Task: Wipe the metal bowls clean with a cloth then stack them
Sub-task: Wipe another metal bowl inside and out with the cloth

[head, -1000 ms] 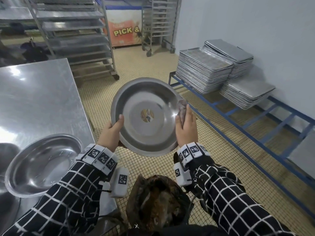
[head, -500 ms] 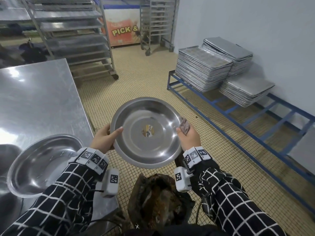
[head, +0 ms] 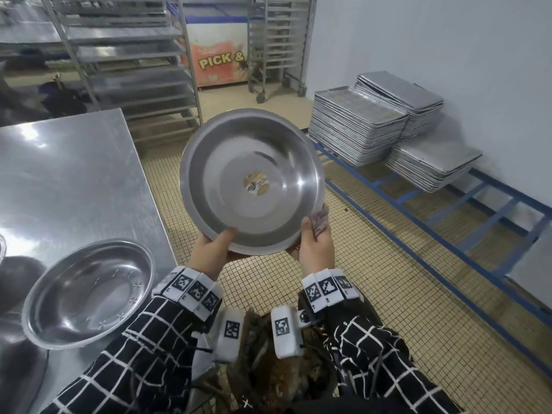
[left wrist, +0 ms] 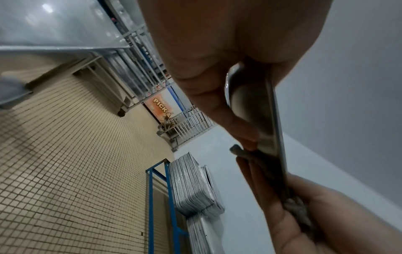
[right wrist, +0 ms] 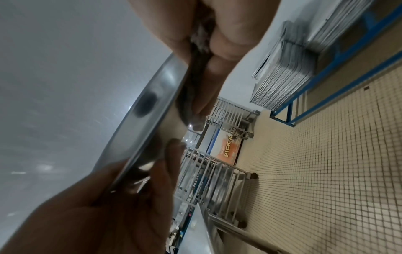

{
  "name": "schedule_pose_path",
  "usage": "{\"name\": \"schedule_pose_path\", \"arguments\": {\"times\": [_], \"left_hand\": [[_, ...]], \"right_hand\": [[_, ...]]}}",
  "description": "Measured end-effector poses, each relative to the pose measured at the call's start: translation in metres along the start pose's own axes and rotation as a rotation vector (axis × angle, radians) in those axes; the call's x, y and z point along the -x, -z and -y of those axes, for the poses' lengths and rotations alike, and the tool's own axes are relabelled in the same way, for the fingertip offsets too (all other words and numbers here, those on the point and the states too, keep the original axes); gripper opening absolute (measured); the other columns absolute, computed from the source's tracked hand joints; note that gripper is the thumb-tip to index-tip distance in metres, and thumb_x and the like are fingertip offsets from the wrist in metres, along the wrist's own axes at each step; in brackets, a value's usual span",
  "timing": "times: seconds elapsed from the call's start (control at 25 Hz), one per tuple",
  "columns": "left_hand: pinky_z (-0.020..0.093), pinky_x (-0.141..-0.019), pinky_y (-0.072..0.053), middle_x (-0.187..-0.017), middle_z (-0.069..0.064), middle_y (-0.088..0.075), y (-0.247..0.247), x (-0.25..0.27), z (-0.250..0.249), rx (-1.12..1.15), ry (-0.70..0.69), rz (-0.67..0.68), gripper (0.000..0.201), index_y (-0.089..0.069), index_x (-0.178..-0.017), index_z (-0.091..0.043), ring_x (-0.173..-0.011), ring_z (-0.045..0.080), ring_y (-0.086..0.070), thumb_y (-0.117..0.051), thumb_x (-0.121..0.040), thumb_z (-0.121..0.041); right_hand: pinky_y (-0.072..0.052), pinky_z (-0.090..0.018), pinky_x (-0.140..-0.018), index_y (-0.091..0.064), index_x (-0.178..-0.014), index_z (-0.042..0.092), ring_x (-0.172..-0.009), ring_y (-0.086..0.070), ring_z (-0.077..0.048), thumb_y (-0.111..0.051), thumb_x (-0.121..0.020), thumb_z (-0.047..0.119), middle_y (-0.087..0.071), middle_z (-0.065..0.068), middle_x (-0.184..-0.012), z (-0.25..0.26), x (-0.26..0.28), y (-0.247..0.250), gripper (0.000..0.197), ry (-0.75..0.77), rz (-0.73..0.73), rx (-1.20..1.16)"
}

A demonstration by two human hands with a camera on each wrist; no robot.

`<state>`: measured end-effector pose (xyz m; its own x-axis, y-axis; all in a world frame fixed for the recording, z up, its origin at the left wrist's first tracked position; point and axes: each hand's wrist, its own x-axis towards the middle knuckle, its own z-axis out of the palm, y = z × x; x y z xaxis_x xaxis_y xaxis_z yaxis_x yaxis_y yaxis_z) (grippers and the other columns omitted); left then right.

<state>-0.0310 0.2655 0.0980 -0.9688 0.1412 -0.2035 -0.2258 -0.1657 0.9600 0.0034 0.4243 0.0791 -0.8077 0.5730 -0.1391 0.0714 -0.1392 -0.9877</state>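
I hold a large metal bowl (head: pixel 254 180) tilted toward me over the tiled floor, a round sticker at its centre. My left hand (head: pixel 213 249) grips the lower left rim, thumb inside, fingers behind. My right hand (head: pixel 315 243) pinches the lower right rim with a grey cloth (head: pixel 320 219) pressed against it. In the left wrist view the bowl's rim (left wrist: pixel 274 120) runs edge-on between both hands. In the right wrist view the cloth (right wrist: pixel 195 68) lies between my fingers and the bowl (right wrist: pixel 147 123). A second metal bowl (head: pixel 89 291) sits on the steel table (head: pixel 74 174) at left.
Stacks of baking trays (head: pixel 358 124) rest on a low blue frame (head: pixel 448 210) along the right wall. Wheeled tray racks (head: pixel 128 64) stand behind the table. A dark bin of scraps (head: pixel 280 369) is below my wrists. Another bowl's edge shows at far left.
The bowl has been raised and tilted back up toward me after dipping lower. Both hands have slid to the bottom of the rim, closer together.
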Motion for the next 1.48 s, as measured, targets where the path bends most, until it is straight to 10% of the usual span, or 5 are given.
{"name": "schedule_pose_path", "arguments": {"times": [0.24,0.52,0.8,1.08,1.48], "left_hand": [[0.050,-0.090,-0.051,-0.096,0.005,-0.064,0.026,-0.016,-0.002,-0.158,-0.029,-0.179,0.001,-0.053,-0.095,-0.025,-0.094,0.028,-0.064,-0.052,-0.095,-0.026],[0.029,-0.067,-0.052,-0.082,0.004,-0.066,0.026,-0.012,-0.014,-0.266,-0.179,-0.113,0.025,-0.060,-0.092,-0.019,-0.076,0.018,-0.063,-0.045,-0.097,-0.039],[0.033,-0.069,-0.050,-0.083,0.009,-0.065,0.028,-0.011,-0.018,-0.309,-0.239,-0.056,0.026,-0.061,-0.086,-0.020,-0.074,0.022,-0.060,-0.043,-0.098,-0.034],[0.010,-0.061,-0.047,-0.080,-0.006,-0.062,0.015,-0.015,-0.023,-0.250,-0.323,-0.150,0.023,-0.058,-0.084,-0.028,-0.068,-0.001,-0.059,-0.043,-0.099,-0.034],[0.033,-0.068,-0.049,-0.077,0.005,-0.064,0.026,-0.016,-0.014,-0.307,-0.175,-0.089,0.031,-0.063,-0.084,-0.015,-0.071,0.021,-0.059,-0.046,-0.097,-0.038]], "right_hand": [[-0.050,-0.010,-0.058,-0.046,-0.126,0.023,-0.081,-0.064,-0.002,-0.045,-0.098,0.031,-0.063,0.009,-0.096,-0.008,0.008,-0.002,0.028,0.259,0.079,0.423],[-0.002,-0.041,-0.119,-0.007,-0.152,0.028,-0.147,0.001,-0.017,-0.016,-0.097,0.056,-0.010,0.003,-0.160,-0.045,0.036,-0.030,0.063,0.734,0.727,1.059],[0.008,-0.037,-0.116,-0.024,-0.150,0.017,-0.146,-0.007,-0.025,0.011,-0.091,0.053,-0.024,-0.006,-0.156,-0.051,-0.025,0.010,0.077,0.722,0.406,1.463],[-0.023,-0.023,-0.110,-0.051,-0.134,0.016,-0.124,-0.046,-0.012,-0.023,-0.102,0.038,-0.054,0.002,-0.133,-0.052,0.037,-0.031,0.048,0.805,0.438,0.766],[-0.009,-0.041,-0.120,-0.009,-0.152,0.018,-0.147,0.007,-0.020,-0.011,-0.099,0.044,0.002,0.000,-0.160,-0.057,-0.056,0.035,0.059,0.694,0.220,1.232]]}}
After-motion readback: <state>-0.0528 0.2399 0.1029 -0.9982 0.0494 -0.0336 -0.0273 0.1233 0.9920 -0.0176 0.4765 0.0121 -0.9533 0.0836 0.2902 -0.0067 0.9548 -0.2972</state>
